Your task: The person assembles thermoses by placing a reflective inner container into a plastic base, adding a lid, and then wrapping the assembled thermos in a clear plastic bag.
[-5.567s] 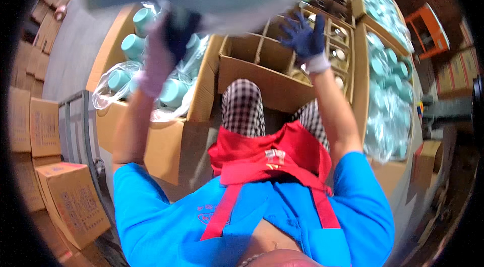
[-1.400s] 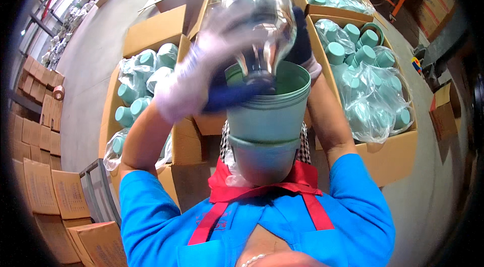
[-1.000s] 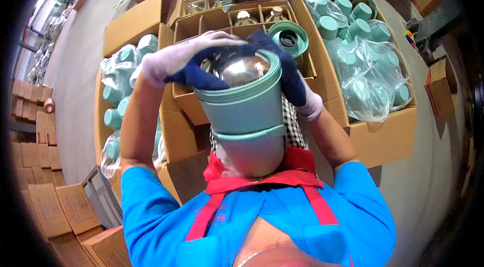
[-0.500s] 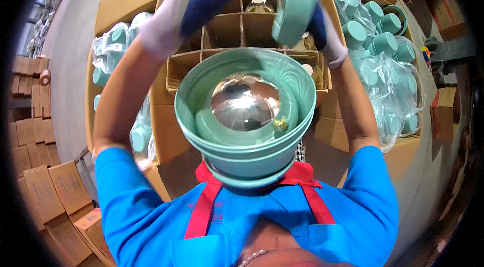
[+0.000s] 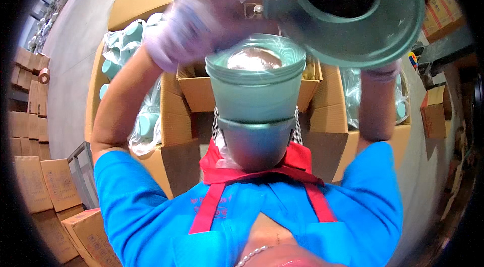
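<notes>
Close to the camera at the upper right is a teal ring-shaped collar (image 5: 348, 45) with a wide round opening. My right hand is mostly hidden behind it; only the glove cuff (image 5: 384, 71) shows below its rim. My left hand (image 5: 189, 30), in a white and dark blue glove, is raised at the upper left, its fingers smeared by motion. Between my arms stands a teal round-walled vessel (image 5: 255, 93) like a vacuum flask body, upright, with a shiny silver dome (image 5: 254, 58) inside its mouth. Its narrower lower part is near my red apron.
Cardboard boxes of teal cups in plastic stand at left (image 5: 147, 125) and right (image 5: 351, 88). A divided carton (image 5: 204, 93) with a bottle (image 5: 258, 11) lies beyond the vessel. Stacked brown cartons (image 5: 55, 184) line the left side; another box (image 5: 434, 110) stands at right.
The collar has come up toward the camera and right, turning so its opening shows. My left hand has moved lower and nearer. The vessel now appears more from its side.
</notes>
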Available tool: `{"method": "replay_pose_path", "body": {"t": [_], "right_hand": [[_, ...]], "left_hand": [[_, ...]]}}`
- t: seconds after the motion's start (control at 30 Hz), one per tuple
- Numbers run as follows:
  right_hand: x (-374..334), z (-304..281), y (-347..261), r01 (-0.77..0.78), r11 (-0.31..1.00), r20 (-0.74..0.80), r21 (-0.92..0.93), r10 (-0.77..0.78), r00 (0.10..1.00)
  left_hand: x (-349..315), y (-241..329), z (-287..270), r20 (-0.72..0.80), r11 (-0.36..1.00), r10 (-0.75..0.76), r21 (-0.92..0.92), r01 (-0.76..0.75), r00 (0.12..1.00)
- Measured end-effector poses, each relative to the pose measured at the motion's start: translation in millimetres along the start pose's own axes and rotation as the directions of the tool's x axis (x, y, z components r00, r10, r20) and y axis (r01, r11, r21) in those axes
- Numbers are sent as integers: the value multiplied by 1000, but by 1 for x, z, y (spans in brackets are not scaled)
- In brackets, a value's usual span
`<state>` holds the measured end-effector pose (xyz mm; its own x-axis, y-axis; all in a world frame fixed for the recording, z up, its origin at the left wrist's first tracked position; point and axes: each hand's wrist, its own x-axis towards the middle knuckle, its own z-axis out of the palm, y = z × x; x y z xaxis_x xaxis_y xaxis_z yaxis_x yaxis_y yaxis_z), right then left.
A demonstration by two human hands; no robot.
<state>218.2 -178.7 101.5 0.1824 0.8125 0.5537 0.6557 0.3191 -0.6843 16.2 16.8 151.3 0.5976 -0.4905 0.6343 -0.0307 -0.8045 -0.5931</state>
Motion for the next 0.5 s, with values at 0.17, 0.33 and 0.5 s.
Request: {"method": "replay_pose_path", "body": {"t": [0.17, 0.33, 0.5], "right_hand": [[-1, 22, 13, 25, 1000, -116, 15, -23, 993], [-37, 24, 31, -186, 692, -49, 698, 306, 951], [-20, 83, 55, -60, 16, 61, 998, -10, 998]], "left_hand": [[32, 23, -30, -90, 839, -181, -535, 106, 979], [-35, 36, -31, 388, 196, -341, -861, 469, 856], [13, 55, -32, 441, 436, -209, -757, 487, 873]]}}
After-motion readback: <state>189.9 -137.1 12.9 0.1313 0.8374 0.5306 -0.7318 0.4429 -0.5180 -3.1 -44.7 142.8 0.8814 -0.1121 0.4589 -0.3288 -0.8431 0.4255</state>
